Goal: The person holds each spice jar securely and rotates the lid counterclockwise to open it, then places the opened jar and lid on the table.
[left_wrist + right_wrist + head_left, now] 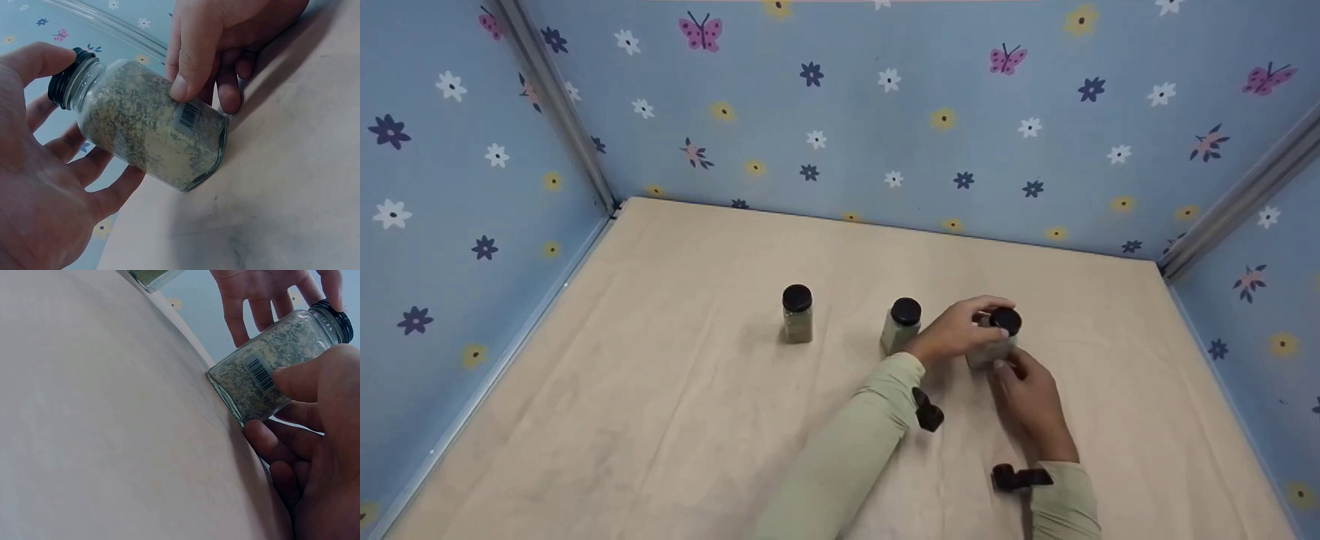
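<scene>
A glass jar [143, 121] with a black screw lid [1006, 321] and pale, dark-flecked dried contents is held between both hands at the right of the table. My left hand [956, 328] has its thumb at the lid's edge and its fingers around the far side. Low on the jar, my right hand [1035, 394] pinches the body, its thumb beside a small barcode label [260, 373]. The jar looks tilted in both wrist views, its base close to the cloth. Just left of my left wrist stands a second black-lidded jar [898, 334], partly hidden by that hand.
Farther left, a third similar jar [798, 319] stands upright. A cream cloth [675, 420] with light creases covers the table. Blue flower-and-butterfly panels [855, 112] rise at the back and sides, joined by metal posts [562, 112]. Each sleeve carries a small black wrist mount [928, 412].
</scene>
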{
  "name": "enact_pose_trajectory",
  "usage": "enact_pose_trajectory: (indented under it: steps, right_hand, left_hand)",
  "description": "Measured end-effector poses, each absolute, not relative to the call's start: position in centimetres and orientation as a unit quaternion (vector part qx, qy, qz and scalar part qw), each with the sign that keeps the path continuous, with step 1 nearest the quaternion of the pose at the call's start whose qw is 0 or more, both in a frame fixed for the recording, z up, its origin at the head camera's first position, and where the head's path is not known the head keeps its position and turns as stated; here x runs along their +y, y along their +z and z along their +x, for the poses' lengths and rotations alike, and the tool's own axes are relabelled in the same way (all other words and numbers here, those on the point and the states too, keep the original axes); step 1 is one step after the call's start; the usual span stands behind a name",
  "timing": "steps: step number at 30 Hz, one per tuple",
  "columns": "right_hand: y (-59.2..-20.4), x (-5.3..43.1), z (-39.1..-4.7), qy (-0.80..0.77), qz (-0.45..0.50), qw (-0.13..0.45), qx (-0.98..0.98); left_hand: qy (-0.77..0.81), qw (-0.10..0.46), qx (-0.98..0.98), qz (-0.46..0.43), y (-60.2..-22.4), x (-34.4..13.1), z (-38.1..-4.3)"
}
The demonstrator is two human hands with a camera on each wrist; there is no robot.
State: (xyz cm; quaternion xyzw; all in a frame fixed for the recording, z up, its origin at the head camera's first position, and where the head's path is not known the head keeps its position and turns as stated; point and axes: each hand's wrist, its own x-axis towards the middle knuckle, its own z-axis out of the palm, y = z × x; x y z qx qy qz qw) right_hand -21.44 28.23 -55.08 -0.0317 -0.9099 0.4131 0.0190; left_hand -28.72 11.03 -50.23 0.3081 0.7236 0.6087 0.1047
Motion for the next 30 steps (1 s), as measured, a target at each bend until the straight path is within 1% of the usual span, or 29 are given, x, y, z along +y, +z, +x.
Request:
enact_pose_trajectory:
  steps: [13,20,23,30]
  right_hand:
    - [-55.06,28.14,-21.49,0.405,-0.047,0.018,-0.913]
    - [-54.88,28.09,-21.52,0.405,-0.053,0.017,-0.913]
    - [-54.88,28.12,-21.52,0.408,-0.050,0.019,-0.911]
    - [-55.00,28.09,-21.47,0.412,-0.047,0.013,-0.910]
  left_hand:
    - [0.630,0.075,0.728,0.259,-50.29,11.79,-28.00]
    - [0.621,0.056,0.739,0.254,-50.35,11.97,-27.73]
    - [0.616,0.064,0.740,0.263,-50.17,11.82,-27.76]
    - [0.612,0.111,0.731,0.282,-49.57,11.41,-28.09]
